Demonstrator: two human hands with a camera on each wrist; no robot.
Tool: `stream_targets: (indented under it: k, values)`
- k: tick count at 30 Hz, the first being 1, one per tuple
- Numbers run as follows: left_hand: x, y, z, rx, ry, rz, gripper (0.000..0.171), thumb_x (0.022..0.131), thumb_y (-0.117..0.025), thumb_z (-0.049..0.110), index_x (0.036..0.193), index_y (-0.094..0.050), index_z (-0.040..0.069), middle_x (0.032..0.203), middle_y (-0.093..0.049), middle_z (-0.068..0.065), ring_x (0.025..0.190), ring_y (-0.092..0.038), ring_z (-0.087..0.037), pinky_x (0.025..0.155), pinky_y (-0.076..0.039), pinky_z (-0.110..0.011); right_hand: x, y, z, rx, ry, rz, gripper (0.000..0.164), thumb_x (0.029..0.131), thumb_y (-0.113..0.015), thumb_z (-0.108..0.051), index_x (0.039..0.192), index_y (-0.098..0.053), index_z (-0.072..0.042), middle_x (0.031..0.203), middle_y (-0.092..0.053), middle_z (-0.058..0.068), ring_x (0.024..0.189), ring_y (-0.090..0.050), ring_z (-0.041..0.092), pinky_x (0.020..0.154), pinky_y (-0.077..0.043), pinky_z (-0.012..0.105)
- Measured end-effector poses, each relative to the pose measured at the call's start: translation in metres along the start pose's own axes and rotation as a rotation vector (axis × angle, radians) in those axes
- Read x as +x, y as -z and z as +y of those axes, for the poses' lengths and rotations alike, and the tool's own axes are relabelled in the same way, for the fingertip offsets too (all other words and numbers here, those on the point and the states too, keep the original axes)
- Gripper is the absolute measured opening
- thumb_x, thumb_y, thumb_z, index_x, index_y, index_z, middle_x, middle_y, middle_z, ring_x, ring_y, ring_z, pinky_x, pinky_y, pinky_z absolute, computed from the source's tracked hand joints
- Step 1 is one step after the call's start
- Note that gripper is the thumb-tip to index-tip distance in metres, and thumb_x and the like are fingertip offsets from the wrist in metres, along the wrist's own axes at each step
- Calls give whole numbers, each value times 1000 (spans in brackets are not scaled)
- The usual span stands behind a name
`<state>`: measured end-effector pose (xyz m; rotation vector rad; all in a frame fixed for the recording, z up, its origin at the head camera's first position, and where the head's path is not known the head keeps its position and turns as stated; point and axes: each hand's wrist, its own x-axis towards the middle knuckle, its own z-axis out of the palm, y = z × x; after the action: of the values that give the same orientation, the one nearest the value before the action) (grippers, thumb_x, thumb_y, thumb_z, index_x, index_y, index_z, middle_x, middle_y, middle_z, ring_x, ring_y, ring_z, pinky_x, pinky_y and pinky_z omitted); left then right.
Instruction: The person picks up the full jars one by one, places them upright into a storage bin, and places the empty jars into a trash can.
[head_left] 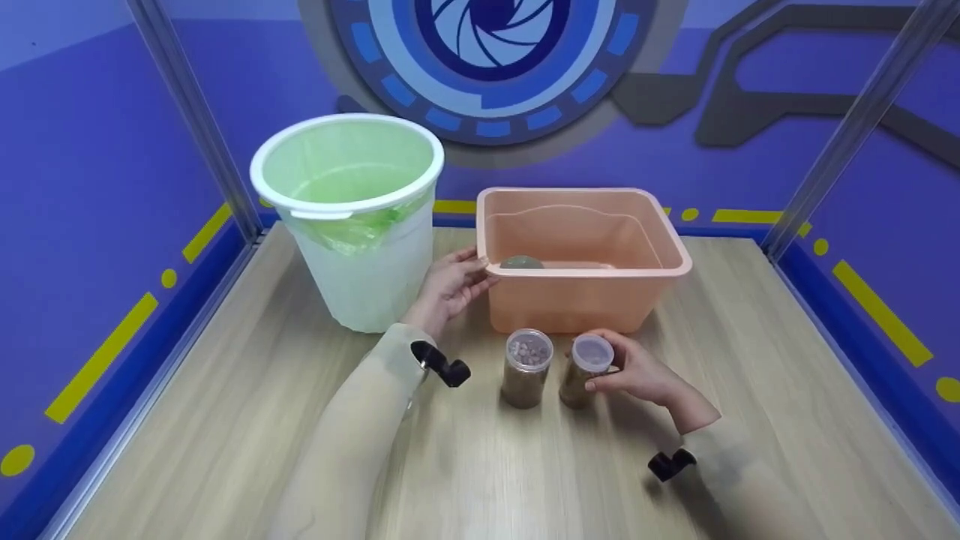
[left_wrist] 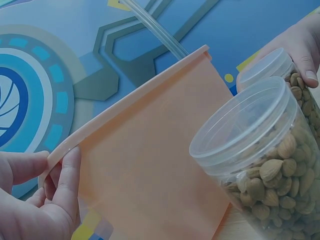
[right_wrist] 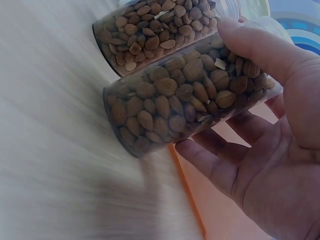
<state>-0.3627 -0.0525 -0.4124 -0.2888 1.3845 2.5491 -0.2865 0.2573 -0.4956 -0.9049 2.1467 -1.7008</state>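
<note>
A peach-coloured plastic bin (head_left: 570,300) stands in the middle of the table. My left hand (head_left: 452,286) pinches its rim at the near left corner, thumb and fingers on either side of the edge in the left wrist view. My right hand (head_left: 634,369) grips a clear plastic jar of almond-like nuts (right_wrist: 175,95) around its upper part. This jar has a translucent lid (head_left: 592,351) and stands in front of the bin. Just left of it is a second jar of such nuts (left_wrist: 272,185), untouched. A rounded greenish object (head_left: 521,262) lies inside the bin, partly hidden by the rim.
A tall white bucket (head_left: 367,277) with a green plastic liner (head_left: 352,232) stands left of the bin. Blue printed panels (head_left: 750,165) close off the back and sides of the wooden table (head_left: 480,480). Metal posts (head_left: 196,120) rise at the back corners.
</note>
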Motion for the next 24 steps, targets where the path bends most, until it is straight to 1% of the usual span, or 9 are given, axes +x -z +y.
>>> stream_targets:
  k: [3, 6, 9, 12, 14, 16, 19, 22, 24]
  values:
    - [0, 0, 0, 4, 2, -1, 41, 88, -57, -4, 128, -52, 1, 121, -58, -18, 97, -62, -25, 83, -57, -34, 1, 2, -4, -23, -13, 21, 62, 70, -78, 1, 125, -49, -4, 118, -58, 24, 108, -58, 17, 89, -50, 27]
    - [0, 0, 0, 13, 3, -1, 42, 88, -57, -3, 130, -50, 1, 121, -58, -18, 97, -63, -25, 83, -57, -34, 3, 7, -16, -61, -14, 54, 63, 69, -80, -1, 125, -50, -4, 116, -60, 14, 106, -57, 15, 88, -50, 25]
    - [-1, 1, 1, 17, 3, -3, 44, 88, -58, -3, 131, -49, 1, 121, -58, -18, 96, -62, -25, 83, -57, -34, 8, 15, -37, -68, 21, 71, 64, 69, -78, 3, 125, -49, 0, 115, -60, 10, 105, -57, 16, 88, -51, 27]
    - [-1, 1, 1, 10, 2, -11, 44, 88, -58, -3, 131, -48, 0, 121, -57, -18, 97, -61, -25, 83, -57, -34, 17, 26, -65, -70, 64, 104, 64, 68, -77, 7, 125, -48, 2, 112, -62, 7, 103, -59, 16, 86, -53, 28]
    - [-1, 1, 2, 3, 2, -17, 44, 88, -57, -4, 131, -47, 0, 120, -57, -19, 99, -60, -26, 84, -57, -35, 26, 34, -85, -76, 101, 136, 64, 68, -76, 9, 125, -49, 2, 111, -63, 5, 102, -60, 16, 86, -53, 27]
    - [-1, 1, 2, 4, 3, -14, 44, 88, -58, -3, 131, -48, 1, 120, -57, -19, 102, -60, -28, 84, -57, -34, 38, 44, -104, -91, 140, 191, 63, 68, -76, 9, 124, -50, 0, 111, -62, 2, 102, -59, 15, 86, -51, 24]
    - [-1, 1, 1, 8, 1, -3, 43, 88, -59, -3, 130, -49, 1, 120, -58, -19, 101, -61, -27, 83, -57, -34, 60, 57, -126, -110, 180, 271, 60, 70, -75, 8, 124, -52, -2, 113, -60, 3, 103, -57, 16, 87, -48, 23]
    - [-1, 1, 1, 5, -1, 3, 42, 87, -59, -3, 128, -51, 2, 120, -59, -18, 97, -62, -25, 83, -57, -34, 84, 66, -140, -134, 148, 352, 59, 71, -77, 3, 124, -52, -5, 113, -58, 4, 104, -56, 15, 87, -48, 23]
    - [0, 1, 0, -1, -3, 0, 42, 87, -58, -4, 128, -51, 2, 120, -58, -19, 95, -62, -25, 83, -57, -34, 98, 68, -145, -177, 82, 391, 60, 72, -79, -4, 125, -51, -7, 115, -58, 4, 105, -56, 14, 87, -47, 24]
